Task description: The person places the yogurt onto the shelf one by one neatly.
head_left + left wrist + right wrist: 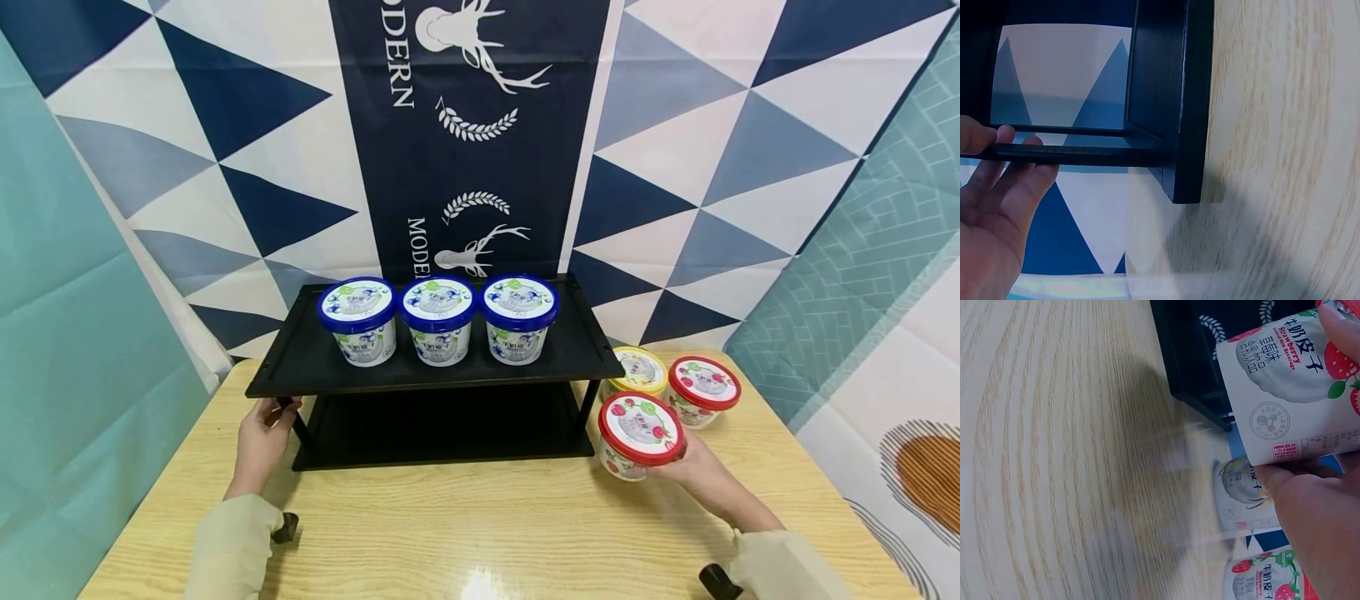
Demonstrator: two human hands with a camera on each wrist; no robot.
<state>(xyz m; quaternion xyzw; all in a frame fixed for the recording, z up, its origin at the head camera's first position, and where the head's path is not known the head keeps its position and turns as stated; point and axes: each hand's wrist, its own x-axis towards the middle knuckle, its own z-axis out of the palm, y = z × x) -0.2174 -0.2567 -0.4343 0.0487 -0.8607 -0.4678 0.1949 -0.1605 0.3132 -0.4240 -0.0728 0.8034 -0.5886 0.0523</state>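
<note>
My left hand (264,437) holds the front left post (1079,155) of a black two-tier rack (450,379), thumb on one side and fingers on the other. In my right hand (693,471) is a red-lidded strawberry milk tub (641,429), gripped by its side and raised in front of the rack's right end. The right wrist view shows this tub's printed wall (1297,387) between thumb and fingers. Three blue-lidded tubs (437,321) stand side by side on the upper tier. The lower tier (442,425) is partly hidden under the upper one.
Right of the rack, a yellow-lidded tub (637,369) and another red-lidded tub (703,390) stand on the wooden table (420,533). The yellow-lidded one is partly hidden behind the held tub. Patterned cloth (667,167) hangs behind the table.
</note>
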